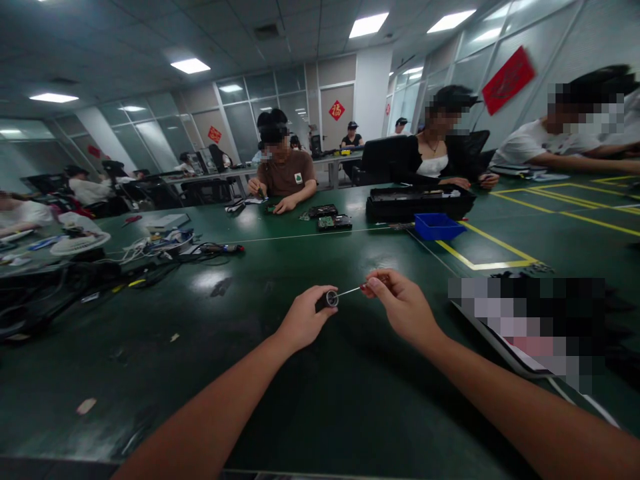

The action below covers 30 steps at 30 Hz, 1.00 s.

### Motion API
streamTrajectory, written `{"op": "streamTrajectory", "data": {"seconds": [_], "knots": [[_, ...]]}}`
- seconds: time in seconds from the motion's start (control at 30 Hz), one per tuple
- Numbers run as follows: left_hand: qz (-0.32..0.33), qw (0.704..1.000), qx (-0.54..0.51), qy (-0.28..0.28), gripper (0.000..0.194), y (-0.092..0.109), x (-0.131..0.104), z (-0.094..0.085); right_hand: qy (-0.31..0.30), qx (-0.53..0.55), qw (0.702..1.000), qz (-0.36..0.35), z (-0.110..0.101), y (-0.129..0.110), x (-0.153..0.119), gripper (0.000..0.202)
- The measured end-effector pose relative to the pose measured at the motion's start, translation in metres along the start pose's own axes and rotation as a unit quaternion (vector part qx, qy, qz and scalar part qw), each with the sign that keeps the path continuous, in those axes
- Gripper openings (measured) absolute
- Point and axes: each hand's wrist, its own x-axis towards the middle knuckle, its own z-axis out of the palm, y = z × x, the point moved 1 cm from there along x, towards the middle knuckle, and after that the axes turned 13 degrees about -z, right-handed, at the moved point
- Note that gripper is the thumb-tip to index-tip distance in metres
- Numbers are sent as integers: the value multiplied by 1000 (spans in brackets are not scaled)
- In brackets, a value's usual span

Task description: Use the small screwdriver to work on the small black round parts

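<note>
My left hand point(306, 319) is closed round a small black cylindrical part point(327, 301), whose round open end with a pale ring is turned to the right and towards me. In my right hand point(400, 303) is a screwdriver point(350, 291), pinched by its dark reddish handle. Its thin metal shaft points left, and the tip reaches the open end of the cylinder. Whether the tip sits on a screw inside is too small to tell. Both hands are above the green table point(320, 407), near its middle.
Tangled cables point(173, 247) and black parts lie at the left. Ahead are circuit boards point(335, 221), a long black housing point(420, 203) and a blue bin point(439, 227). A tablet-like device point(500, 340) lies right of my right arm. A co-worker point(289, 170) sits across the table.
</note>
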Motion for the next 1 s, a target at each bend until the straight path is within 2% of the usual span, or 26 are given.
{"op": "streamTrajectory", "data": {"seconds": [0.2, 0.33, 0.5, 0.7, 0.8, 0.87, 1.0], "knots": [[16, 999, 31, 3, 38, 0, 0, -3, -40, -100, 994, -15, -3, -6, -2, 28], [30, 998, 64, -3, 39, 0, -1, -3, -61, -87, 993, -43, -3, -6, -4, 23], [39, 996, 82, -12, 38, 1, -1, -1, -54, -111, 992, -25, 0, -4, -6, 30], [45, 996, 76, 13, 38, 2, -1, -3, 34, 36, 998, 28, 3, 8, -1, 26], [58, 996, 68, 12, 37, 3, 0, -4, 67, 150, 980, 115, 3, 17, 3, 27], [54, 996, 70, 18, 37, 3, 0, -4, 41, 200, 964, 168, 2, 23, 5, 26], [35, 996, 75, 24, 37, 2, 2, -4, 60, 158, 977, 131, 1, 28, 5, 28]]}}
